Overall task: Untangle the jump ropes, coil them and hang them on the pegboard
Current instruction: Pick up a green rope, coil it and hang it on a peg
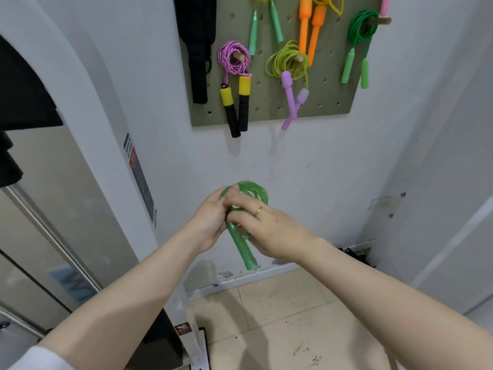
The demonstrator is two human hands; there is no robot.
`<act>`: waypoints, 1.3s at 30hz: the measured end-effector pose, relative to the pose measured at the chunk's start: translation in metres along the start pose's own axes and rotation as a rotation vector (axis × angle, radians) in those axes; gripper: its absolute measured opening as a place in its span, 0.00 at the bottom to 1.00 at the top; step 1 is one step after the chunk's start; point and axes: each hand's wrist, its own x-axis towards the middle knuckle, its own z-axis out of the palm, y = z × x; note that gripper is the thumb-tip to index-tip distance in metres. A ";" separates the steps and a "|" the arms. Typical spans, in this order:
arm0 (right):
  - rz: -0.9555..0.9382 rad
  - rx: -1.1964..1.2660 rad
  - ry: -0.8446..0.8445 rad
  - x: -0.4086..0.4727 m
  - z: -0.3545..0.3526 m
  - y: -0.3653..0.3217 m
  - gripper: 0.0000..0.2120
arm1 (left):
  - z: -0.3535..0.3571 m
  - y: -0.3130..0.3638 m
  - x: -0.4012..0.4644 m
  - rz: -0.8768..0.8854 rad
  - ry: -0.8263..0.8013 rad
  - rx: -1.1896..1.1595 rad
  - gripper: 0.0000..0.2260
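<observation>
Now glossy green plastic rope [250,189] coil w/ both hands.

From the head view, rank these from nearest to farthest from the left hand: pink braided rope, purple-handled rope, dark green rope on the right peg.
From the left hand:
1. pink braided rope, pegboard's left side.
2. purple-handled rope, board's middle.
3. dark green rope, upper right peg.

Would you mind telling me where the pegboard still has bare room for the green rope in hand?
Free: the pegboard's lower right, below the green rope and right of the purple handles. Crowded: the upper rows and lower left by the pink rope.
</observation>
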 end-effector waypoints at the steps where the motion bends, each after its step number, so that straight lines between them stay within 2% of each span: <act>1: 0.041 0.025 0.104 0.000 0.005 0.007 0.17 | -0.001 0.001 0.003 0.058 0.002 0.038 0.08; 4: 0.229 -0.052 0.350 0.003 0.011 0.023 0.19 | 0.000 0.016 0.011 0.173 0.036 0.111 0.10; 6: 0.378 0.085 0.439 0.007 0.007 0.024 0.23 | -0.001 0.025 0.018 0.217 0.046 0.180 0.09; 9: 0.459 0.512 0.387 0.020 -0.001 0.029 0.24 | 0.000 0.036 0.029 0.275 0.051 0.244 0.10; 11: 0.491 0.654 0.355 0.030 -0.007 0.036 0.25 | 0.001 0.046 0.037 0.308 0.061 0.267 0.11; 14: 0.499 0.791 0.343 0.043 -0.016 0.051 0.24 | 0.006 0.063 0.049 0.366 0.042 0.311 0.07; 19: 0.582 0.914 0.284 0.064 -0.025 0.086 0.27 | 0.018 0.076 0.069 0.347 0.027 0.340 0.08; 24: 0.736 0.682 0.338 0.088 -0.042 0.114 0.31 | 0.027 0.084 0.093 0.360 0.010 0.355 0.10; 26: 0.743 0.645 0.423 0.097 -0.051 0.122 0.27 | 0.031 0.092 0.105 0.414 0.072 0.447 0.08; 28: 0.696 0.724 0.472 0.107 -0.057 0.132 0.20 | 0.034 0.102 0.118 0.467 0.161 0.496 0.05; 30: 0.620 0.852 0.399 0.116 -0.064 0.148 0.15 | 0.032 0.115 0.132 0.505 0.217 0.507 0.01; 33: 0.481 1.052 0.201 0.122 -0.079 0.179 0.19 | 0.028 0.135 0.153 0.515 0.248 0.469 0.06; 35: 0.439 1.134 0.129 0.125 -0.087 0.198 0.17 | 0.031 0.148 0.166 0.519 0.228 0.462 0.06; 37: 0.507 1.240 0.169 0.129 -0.092 0.209 0.17 | 0.038 0.156 0.176 0.528 0.196 0.458 0.05; 39: 0.727 1.256 0.328 0.137 -0.095 0.221 0.18 | 0.051 0.165 0.187 0.550 0.184 0.454 0.05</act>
